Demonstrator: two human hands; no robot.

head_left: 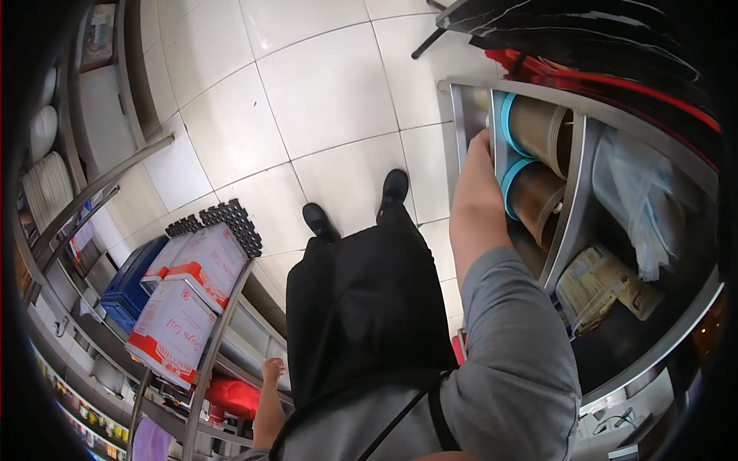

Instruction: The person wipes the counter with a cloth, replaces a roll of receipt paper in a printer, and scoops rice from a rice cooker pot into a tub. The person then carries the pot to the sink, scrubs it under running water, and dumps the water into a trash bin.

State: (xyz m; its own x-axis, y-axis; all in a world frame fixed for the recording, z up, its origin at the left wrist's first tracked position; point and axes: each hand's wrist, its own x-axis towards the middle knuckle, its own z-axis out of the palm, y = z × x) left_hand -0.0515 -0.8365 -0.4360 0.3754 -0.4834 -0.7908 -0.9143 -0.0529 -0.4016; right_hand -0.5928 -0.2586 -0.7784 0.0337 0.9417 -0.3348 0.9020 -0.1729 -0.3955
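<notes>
My right arm stretches forward along the metal shelf unit on the right. Only a little of my right hand shows at a lower shelf, next to two dark containers with turquoise rims, the farther container and the nearer container. Its fingers are hidden, so whatever they may touch cannot be seen. My left hand hangs low at my side, beside the left rack. Its fingers look loosely bent and apart, with nothing visible in them.
Soya oil boxes and a blue case sit on the left rack. Clear plastic bags and a tan packet lie on the right shelf. Stacked plates stand far left. White floor tiles stretch ahead of my shoes.
</notes>
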